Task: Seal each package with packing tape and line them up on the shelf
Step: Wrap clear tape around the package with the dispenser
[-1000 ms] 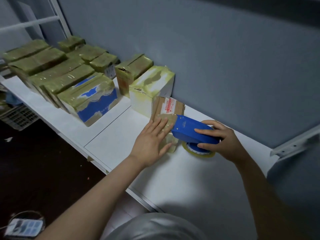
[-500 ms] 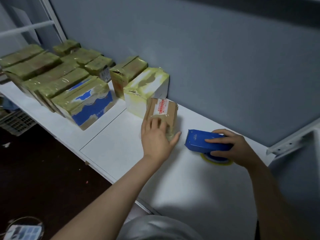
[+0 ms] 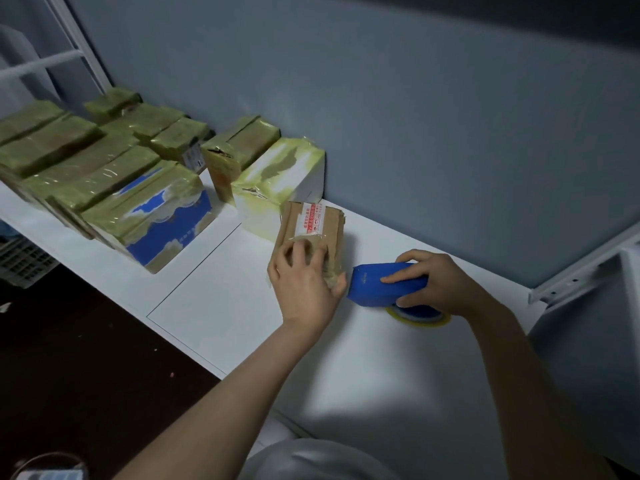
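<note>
On shelf (image 3: 221, 306), left grip (image 3: 306, 284) is curling round near end of brown pkg (image 3: 313, 225), right grip (image 3: 441, 285) is clasping blue tape dispenser (image 3: 379, 287) just beside it.

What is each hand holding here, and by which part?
The left hand grips the brown package at its near end; the right hand grips the blue tape dispenser around its back half.

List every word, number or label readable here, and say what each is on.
No text is legible.
Sticker on the brown box: red print, too blurred.
Front of the tape dispenser: small pale mark, too small.
Blue side of the blue and white box: faint print, unreadable.
White label on a taped box at the back: dark print, unreadable.
</note>
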